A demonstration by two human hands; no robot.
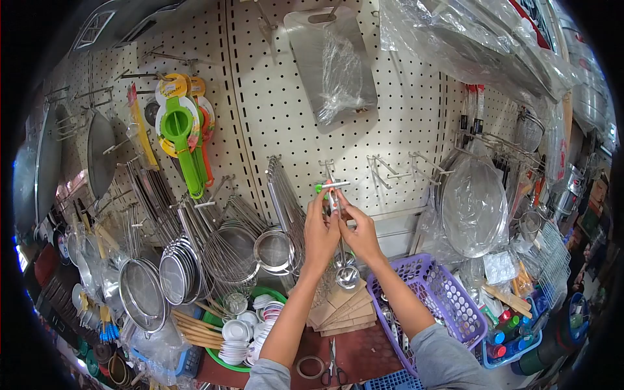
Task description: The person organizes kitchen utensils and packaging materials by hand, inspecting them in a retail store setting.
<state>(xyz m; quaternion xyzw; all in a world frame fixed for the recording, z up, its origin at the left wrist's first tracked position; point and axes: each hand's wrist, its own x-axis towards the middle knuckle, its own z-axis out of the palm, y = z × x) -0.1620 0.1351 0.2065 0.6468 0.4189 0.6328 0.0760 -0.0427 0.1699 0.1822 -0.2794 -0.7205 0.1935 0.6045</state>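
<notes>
Both hands are raised together in front of a pegboard hook (337,185), in the middle of the head view. My left hand (320,231) has its fingers closed from the left around a slim, pale utensil with reddish marks (334,199). From the right, the fingertips of my right hand (359,233) pinch the same piece; its exact kind I cannot tell. A small green tip (318,188) shows beside the left fingertips. Below the hands, between the forearms, a shiny ladle (348,277) hangs down with its upper handle hidden.
Strainers (273,251) and whisks (224,257) hang at left, near a green citrus squeezer (177,123). Underneath stand a green basin (209,318) of white spoons and a purple basket (478,331). Scissors (333,367), a tape roll (311,367) and cardboard pieces (344,305) lie between them.
</notes>
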